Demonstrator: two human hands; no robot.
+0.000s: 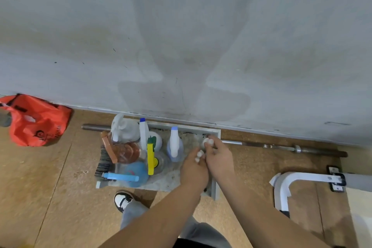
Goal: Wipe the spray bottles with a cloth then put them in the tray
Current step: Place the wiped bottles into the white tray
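Note:
A grey tray (pixel 214 191) lies on the floor against the wall. Several spray bottles stand or lie in its left half: a white one (pixel 125 131), a white one with a blue cap (pixel 143 135), a pale lilac one (pixel 174 148), a yellow-triggered one (pixel 150 158), a reddish one (pixel 125 152) and a blue one (pixel 131 175). A dark striped cloth (pixel 102 165) hangs at the tray's left edge. Over the tray's right half, my right hand (pixel 218 157) pinches a small white thing (pixel 208 142). My left hand (pixel 194 169) is curled beside it, with white bits at its fingertips; what they are is unclear.
A red plastic bag (pixel 38 121) lies at the left by the wall. A long metal bar (pixel 281 148) runs along the wall behind the tray. A white bent frame (pixel 285 185) stands at the right. My shoe (pixel 122 200) is just before the tray.

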